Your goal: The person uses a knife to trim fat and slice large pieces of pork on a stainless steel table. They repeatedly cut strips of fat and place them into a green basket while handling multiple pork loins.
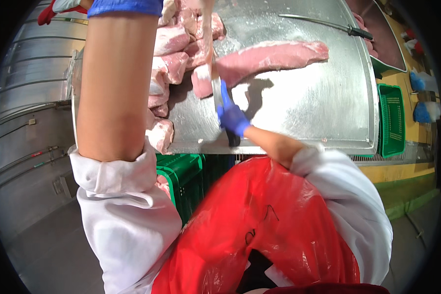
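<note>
My right hand [234, 119], in a blue glove, is closed round the dark handle of a knife, its forefinger stretched along the back. The knife blade [217, 92] points away from me and crosses the left part of a long pink loin of meat [279, 60] on the metal table. A pale strip of fat or membrane [207, 32] runs up from the blade to the top edge. My left arm reaches far forward; only the blue glove cuff of my left hand [125, 7] shows, and its fingers are out of the picture.
Several meat chunks [169, 66] lie piled at the table's left. A sharpening steel [323, 24] rests at the far right of the metal table [323, 108]. Green crates stand beside it [391, 120] and under its front edge [181, 183]. A tub with meat [384, 34] is at upper right.
</note>
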{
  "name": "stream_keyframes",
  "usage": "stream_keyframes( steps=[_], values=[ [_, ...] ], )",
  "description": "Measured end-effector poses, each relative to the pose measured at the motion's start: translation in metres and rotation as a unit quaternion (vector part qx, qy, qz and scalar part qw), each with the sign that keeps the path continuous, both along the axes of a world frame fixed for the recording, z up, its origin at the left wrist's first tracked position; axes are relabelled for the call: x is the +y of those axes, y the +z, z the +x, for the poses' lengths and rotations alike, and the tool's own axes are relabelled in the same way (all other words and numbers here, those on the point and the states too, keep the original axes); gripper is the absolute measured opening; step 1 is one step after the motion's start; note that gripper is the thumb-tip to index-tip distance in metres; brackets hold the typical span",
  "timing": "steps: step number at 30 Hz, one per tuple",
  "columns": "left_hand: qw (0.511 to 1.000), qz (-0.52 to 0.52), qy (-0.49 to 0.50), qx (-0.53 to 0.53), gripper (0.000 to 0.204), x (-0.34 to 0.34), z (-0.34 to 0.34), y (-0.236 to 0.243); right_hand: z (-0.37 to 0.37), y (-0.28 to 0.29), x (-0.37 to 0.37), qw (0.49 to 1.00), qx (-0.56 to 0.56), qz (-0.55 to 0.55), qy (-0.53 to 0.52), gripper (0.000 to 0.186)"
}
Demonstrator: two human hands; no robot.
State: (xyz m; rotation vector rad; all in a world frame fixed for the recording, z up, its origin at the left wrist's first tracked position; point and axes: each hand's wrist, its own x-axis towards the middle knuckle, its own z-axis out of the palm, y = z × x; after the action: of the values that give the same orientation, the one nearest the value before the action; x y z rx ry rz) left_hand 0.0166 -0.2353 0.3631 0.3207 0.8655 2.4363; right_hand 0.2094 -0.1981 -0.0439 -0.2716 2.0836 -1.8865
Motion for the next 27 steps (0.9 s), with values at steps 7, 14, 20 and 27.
stream_keyframes(
  steps=[7,14,20,27],
  values=[
    [0.999,0.005,0.027,0.032,0.012,0.001,0.010,0.039,-0.070,0.031,-0.020,0.997,-0.024,-0.067,-0.030,0.079],
    [0.993,-0.031,0.064,0.099,0.013,0.000,0.015,0.080,-0.037,0.021,-0.026,0.989,-0.061,-0.134,0.016,0.083],
    [0.958,-0.136,0.172,0.187,0.015,-0.009,0.005,0.111,0.034,0.069,-0.007,0.952,-0.134,-0.257,0.097,0.076],
    [0.748,-0.440,0.368,0.334,0.019,-0.040,-0.015,0.140,0.014,0.099,0.099,0.934,-0.162,-0.178,0.265,0.071]
  ],
)
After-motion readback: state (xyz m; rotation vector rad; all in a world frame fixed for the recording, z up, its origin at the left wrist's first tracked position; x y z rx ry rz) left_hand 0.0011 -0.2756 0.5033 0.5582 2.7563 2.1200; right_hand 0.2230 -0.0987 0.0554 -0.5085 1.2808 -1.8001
